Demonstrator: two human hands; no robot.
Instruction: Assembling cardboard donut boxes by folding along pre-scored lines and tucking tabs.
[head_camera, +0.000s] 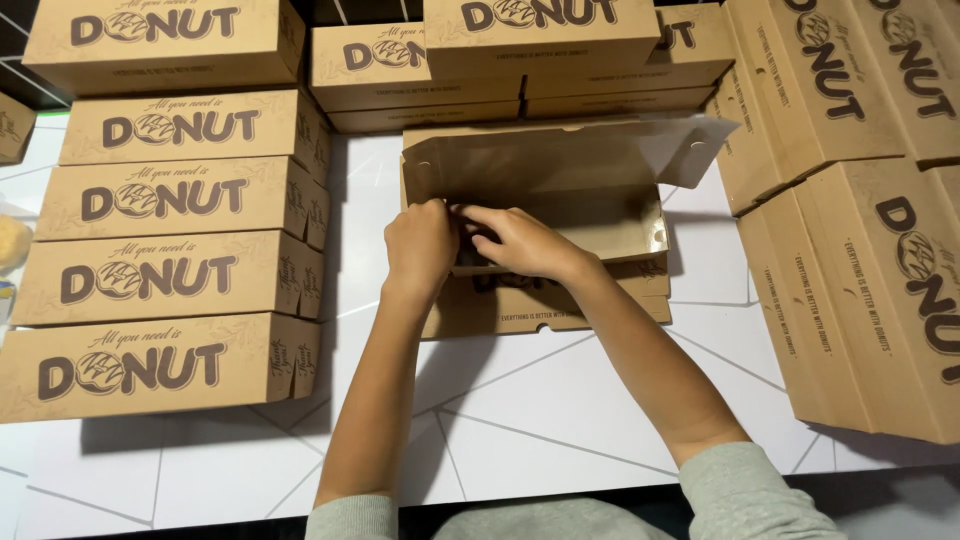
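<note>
Here both hands are working at the near left corner of an open cardboard pastry box (560, 215) that is lying on the white table (560, 400). The left hand (420, 245) is pinching the box's front wall; the right hand (520, 243) is closing its fingers on a flap just beside it. Beyond the grip the lid (560, 155) is standing open; stacked closed boxes (170, 265) are sitting well left, more closed boxes (860, 260) right
</note>
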